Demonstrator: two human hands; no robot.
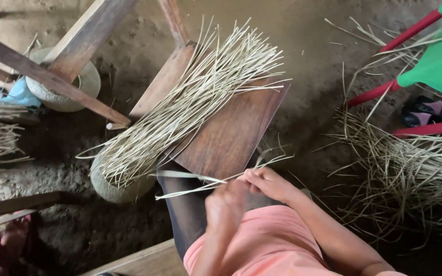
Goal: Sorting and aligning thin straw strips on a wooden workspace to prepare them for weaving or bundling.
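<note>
We look down on a packed dirt floor [308, 46], across which dark wooden beams [52, 76] run at the upper left. A loose, tangled heap of dry cane strips [410, 174] sprawls over the ground at the right, beside a green stool with red legs [425, 66]. In the middle lies a reddish wooden board [231, 133], tilted away from us, with a fanned bundle of pale split strips [195, 97] resting across it; the bundle's lower ends hang over a round woven basket [113, 186] just beside the board's left edge. Another woven basket [85, 82] sits under the beams. Our right hand [267, 181] is curled shut around a few thin strips [200, 184] that stick out to the left, just below the board's near corner. Our left hand [226, 204] is blurred, so we can only say it seems closed, touching the same strips close beside the right. A dark sandal [425, 112] lies under the stool.
</note>
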